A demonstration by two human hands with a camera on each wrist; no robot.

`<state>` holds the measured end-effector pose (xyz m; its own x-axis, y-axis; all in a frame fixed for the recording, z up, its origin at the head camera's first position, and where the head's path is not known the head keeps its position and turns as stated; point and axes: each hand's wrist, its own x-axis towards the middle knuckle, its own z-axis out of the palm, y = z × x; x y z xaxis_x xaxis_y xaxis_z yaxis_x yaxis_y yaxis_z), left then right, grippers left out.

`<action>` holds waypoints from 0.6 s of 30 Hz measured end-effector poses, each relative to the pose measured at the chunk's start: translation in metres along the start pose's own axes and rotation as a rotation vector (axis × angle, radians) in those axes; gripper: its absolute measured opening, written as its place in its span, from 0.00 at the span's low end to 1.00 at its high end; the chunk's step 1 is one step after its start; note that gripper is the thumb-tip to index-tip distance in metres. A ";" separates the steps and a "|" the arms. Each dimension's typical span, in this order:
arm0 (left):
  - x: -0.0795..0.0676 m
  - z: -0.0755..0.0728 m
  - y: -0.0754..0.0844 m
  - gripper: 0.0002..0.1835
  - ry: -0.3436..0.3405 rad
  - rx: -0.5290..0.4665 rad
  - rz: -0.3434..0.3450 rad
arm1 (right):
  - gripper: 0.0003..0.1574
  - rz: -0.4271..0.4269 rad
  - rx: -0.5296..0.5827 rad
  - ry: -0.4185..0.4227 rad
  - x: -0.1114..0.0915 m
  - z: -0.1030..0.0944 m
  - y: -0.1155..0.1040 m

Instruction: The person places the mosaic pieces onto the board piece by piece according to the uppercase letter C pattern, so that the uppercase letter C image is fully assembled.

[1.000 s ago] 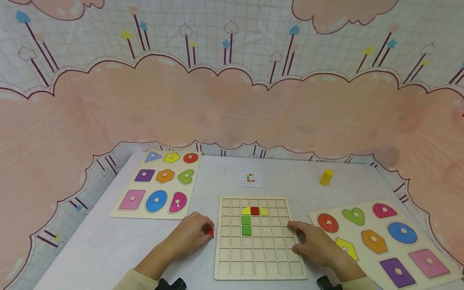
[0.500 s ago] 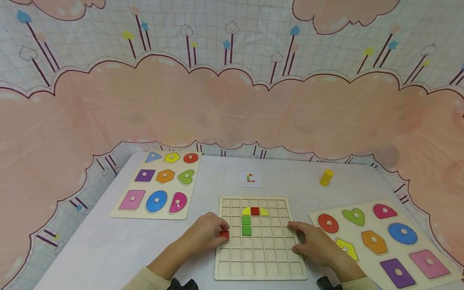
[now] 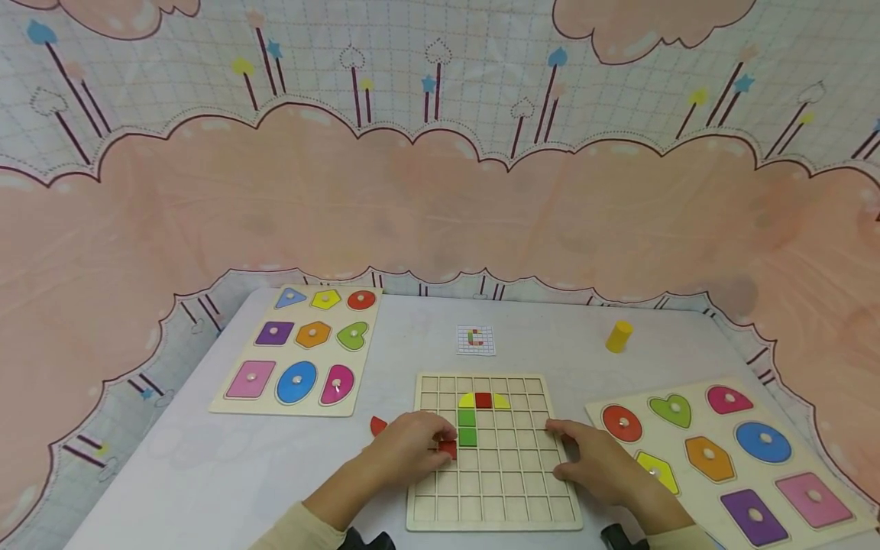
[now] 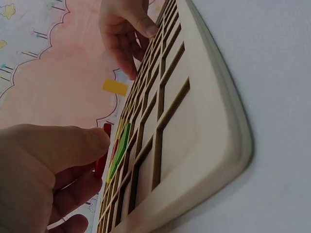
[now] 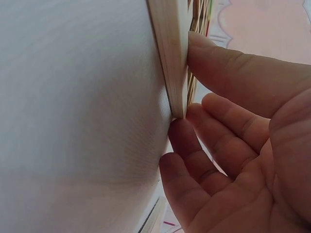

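In the head view my left hand is over the left part of a wooden grid board. It pinches a red square tile between thumb and fingers, just left of and below the lower of two green tiles. The left wrist view shows this red tile held on edge above the grid. Above the green tiles, a red tile sits between two yellow rounded tiles. My right hand touches the board's right edge with thumb and fingertips spread apart along it.
A red rounded piece lies left of the board. Behind the board is a small pattern card, with a yellow cylinder farther right. Knobbed shape boards stand left and right.
My left hand has carried the red tile rightward from beside the board to over its left columns, uncovering the red rounded piece. The right hand stays at the edge.
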<state>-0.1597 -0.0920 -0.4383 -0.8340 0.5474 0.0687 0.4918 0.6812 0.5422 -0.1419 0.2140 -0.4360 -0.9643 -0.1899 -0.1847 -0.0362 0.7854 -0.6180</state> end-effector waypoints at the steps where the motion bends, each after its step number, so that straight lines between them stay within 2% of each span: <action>1: 0.000 0.001 0.001 0.10 -0.004 -0.006 0.000 | 0.39 -0.001 -0.001 -0.001 0.000 0.000 0.000; 4: 0.001 0.003 0.003 0.09 -0.010 -0.014 0.018 | 0.39 0.002 -0.001 -0.004 0.001 0.000 0.000; 11: 0.005 0.011 0.008 0.09 -0.034 -0.030 0.004 | 0.39 -0.001 -0.001 -0.001 0.001 0.001 0.000; 18: 0.008 0.017 0.010 0.08 -0.037 -0.005 0.006 | 0.39 0.001 -0.012 0.003 0.001 0.002 0.001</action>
<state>-0.1574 -0.0727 -0.4464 -0.8213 0.5690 0.0413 0.4956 0.6757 0.5458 -0.1429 0.2133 -0.4381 -0.9651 -0.1873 -0.1829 -0.0385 0.7926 -0.6086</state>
